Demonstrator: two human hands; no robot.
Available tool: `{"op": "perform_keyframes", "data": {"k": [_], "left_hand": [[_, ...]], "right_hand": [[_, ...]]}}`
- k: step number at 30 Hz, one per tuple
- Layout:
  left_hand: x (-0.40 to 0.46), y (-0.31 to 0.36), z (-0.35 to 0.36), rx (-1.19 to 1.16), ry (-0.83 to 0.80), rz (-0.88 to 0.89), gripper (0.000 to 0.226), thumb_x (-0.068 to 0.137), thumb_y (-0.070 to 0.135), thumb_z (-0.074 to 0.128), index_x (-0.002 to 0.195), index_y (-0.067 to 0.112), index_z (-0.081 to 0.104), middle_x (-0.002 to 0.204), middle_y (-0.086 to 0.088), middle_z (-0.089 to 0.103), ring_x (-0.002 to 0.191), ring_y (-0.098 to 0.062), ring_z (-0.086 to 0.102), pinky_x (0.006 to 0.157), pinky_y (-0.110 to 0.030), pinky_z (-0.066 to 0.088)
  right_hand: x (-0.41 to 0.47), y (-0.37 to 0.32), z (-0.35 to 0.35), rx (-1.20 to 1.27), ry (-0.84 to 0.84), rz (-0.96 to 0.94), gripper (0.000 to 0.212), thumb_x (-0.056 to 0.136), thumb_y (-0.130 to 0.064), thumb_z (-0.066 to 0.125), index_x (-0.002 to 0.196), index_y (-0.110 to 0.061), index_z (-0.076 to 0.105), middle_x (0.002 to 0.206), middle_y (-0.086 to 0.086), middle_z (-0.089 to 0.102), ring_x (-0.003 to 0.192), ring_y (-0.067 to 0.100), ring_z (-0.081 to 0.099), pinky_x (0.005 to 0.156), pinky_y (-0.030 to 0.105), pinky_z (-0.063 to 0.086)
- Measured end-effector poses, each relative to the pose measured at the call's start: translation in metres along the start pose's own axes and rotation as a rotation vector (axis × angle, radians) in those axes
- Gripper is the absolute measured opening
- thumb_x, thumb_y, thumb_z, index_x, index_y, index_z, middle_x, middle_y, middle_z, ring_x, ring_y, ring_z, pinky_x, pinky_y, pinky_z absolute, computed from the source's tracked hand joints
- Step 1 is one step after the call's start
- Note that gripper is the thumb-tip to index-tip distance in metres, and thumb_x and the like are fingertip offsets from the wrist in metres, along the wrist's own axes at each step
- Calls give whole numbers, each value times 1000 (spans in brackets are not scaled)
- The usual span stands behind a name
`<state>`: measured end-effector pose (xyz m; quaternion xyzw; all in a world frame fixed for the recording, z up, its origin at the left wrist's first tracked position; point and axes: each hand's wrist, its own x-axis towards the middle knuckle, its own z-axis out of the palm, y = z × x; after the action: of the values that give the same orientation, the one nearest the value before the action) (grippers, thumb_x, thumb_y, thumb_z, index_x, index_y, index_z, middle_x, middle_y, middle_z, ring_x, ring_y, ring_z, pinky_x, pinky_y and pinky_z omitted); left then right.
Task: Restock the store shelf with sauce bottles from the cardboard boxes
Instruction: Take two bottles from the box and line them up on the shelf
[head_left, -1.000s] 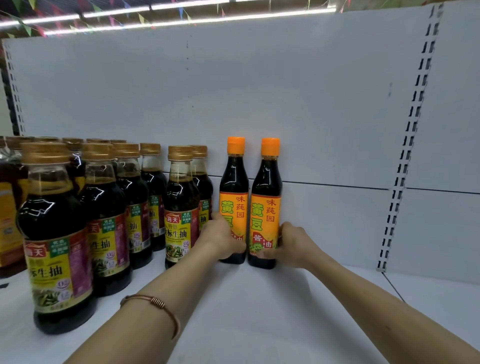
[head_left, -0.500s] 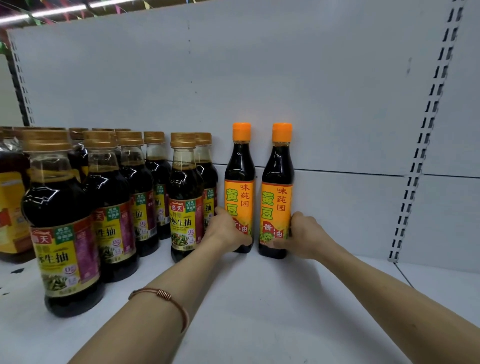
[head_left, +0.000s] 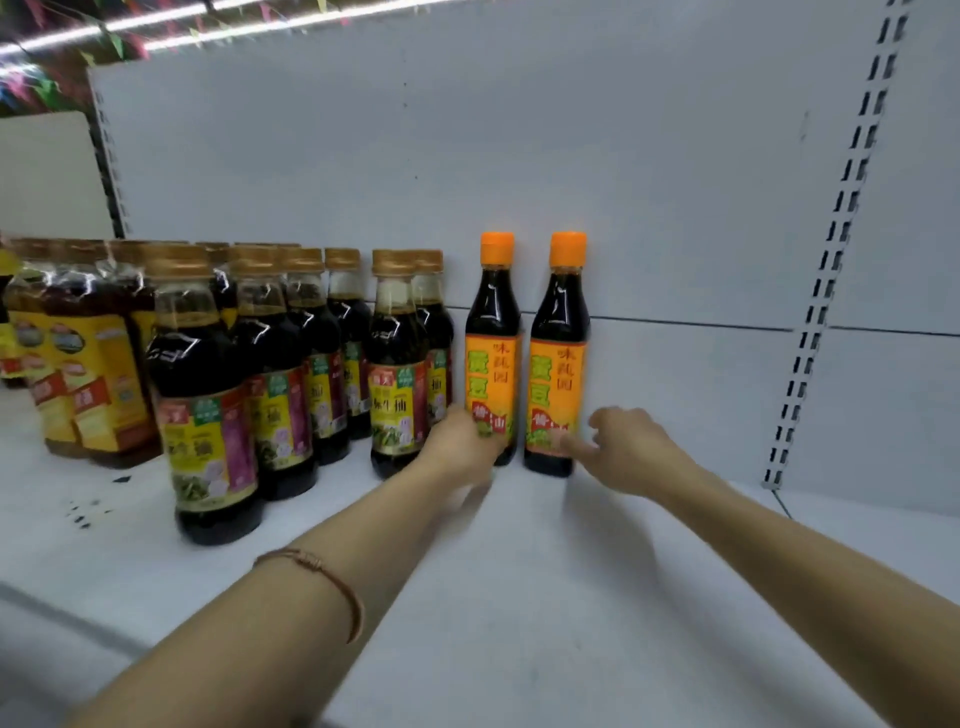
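Note:
Two slim dark sauce bottles with orange caps and orange labels stand upright side by side against the white back panel: the left bottle (head_left: 493, 332) and the right bottle (head_left: 561, 338). My left hand (head_left: 460, 447) is blurred and curled at the base of the left bottle, covering its lower left; whether it still grips is unclear. My right hand (head_left: 631, 449) is just right of the right bottle, fingers spread, one fingertip near its base. The cardboard boxes are out of view.
Several rows of wider gold-capped soy sauce bottles (head_left: 213, 395) fill the white shelf (head_left: 519, 597) left of the orange-capped pair. Shrink-wrapped yellow-labelled packs (head_left: 88, 384) sit at the far left. A slotted upright (head_left: 826, 291) runs down the back panel at the right.
My right hand has let go of the right bottle and opened, drawing slightly to the right. Both bottles stay standing at the back panel. The camera has shifted right and closer.

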<state>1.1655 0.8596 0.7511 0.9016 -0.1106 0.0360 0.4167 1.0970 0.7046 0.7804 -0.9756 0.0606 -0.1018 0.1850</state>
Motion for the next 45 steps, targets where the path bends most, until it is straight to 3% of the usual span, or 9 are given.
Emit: {"op": "perform_keyframes", "data": {"k": [4, 7, 10, 17, 19, 24, 27, 31, 45], "left_hand": [[-70, 0, -39, 133, 68, 221, 31, 91, 12, 56, 122, 16, 59, 120, 1, 55, 110, -16, 52, 96, -27, 42], [-150, -20, -74, 42, 103, 272, 18, 89, 18, 59, 103, 28, 65, 114, 10, 62, 109, -5, 55, 93, -24, 42], [-235, -52, -109, -107, 200, 205, 17, 87, 16, 62, 87, 33, 66, 100, 17, 65, 97, 0, 60, 86, -24, 48], [-419, -153, -199, -1, 323, -19, 7, 92, 24, 60, 96, 26, 66, 103, 11, 64, 100, -6, 60, 89, -27, 49], [-471, -177, -222, 47, 328, -89, 9, 93, 31, 58, 98, 28, 65, 103, 10, 66, 102, -7, 61, 92, -36, 49], [-591, -216, -269, 118, 357, -251, 7, 93, 37, 58, 94, 36, 64, 95, 17, 67, 91, 1, 62, 80, -25, 48], [-640, -238, -298, 169, 371, -362, 9, 92, 42, 57, 95, 36, 64, 98, 17, 67, 94, 1, 62, 85, -26, 50], [-670, -265, -322, 203, 381, -445, 13, 94, 42, 55, 100, 34, 64, 101, 19, 65, 95, 5, 59, 83, -17, 48], [-600, -431, -391, 241, 292, -448, 15, 95, 30, 56, 108, 26, 64, 109, 12, 62, 105, -2, 55, 86, -16, 42]], "right_hand": [[-61, -28, -11, 266, 79, -220, 28, 92, -50, 55, 95, -23, 61, 91, -9, 66, 84, 3, 61, 67, 18, 49], [-109, -62, -2, 355, 68, -364, 26, 89, -49, 58, 93, -24, 63, 85, -16, 64, 80, -3, 60, 64, 10, 48], [-156, -105, 19, 472, -48, -449, 28, 86, -50, 61, 93, -24, 66, 86, -12, 68, 80, 2, 65, 75, 25, 56], [-292, -229, 77, 507, -311, -680, 38, 83, -58, 54, 100, -25, 64, 90, -11, 70, 78, -1, 66, 66, 20, 53], [-331, -263, 98, 490, -388, -747, 41, 84, -60, 52, 103, -26, 62, 95, -13, 67, 84, -1, 64, 69, 19, 49], [-409, -338, 138, 436, -544, -900, 46, 86, -63, 48, 116, -29, 59, 106, -18, 63, 97, -2, 60, 83, 20, 51], [-441, -372, 160, 433, -627, -949, 54, 81, -70, 44, 117, -31, 58, 107, -18, 62, 97, -2, 59, 82, 21, 50], [-461, -402, 186, 401, -725, -969, 74, 68, -78, 36, 120, -30, 55, 104, -19, 60, 95, -2, 58, 81, 21, 50], [-378, -515, 342, 333, -924, -807, 47, 92, -60, 42, 122, -26, 54, 111, -8, 59, 103, 7, 57, 92, 31, 50]]}}
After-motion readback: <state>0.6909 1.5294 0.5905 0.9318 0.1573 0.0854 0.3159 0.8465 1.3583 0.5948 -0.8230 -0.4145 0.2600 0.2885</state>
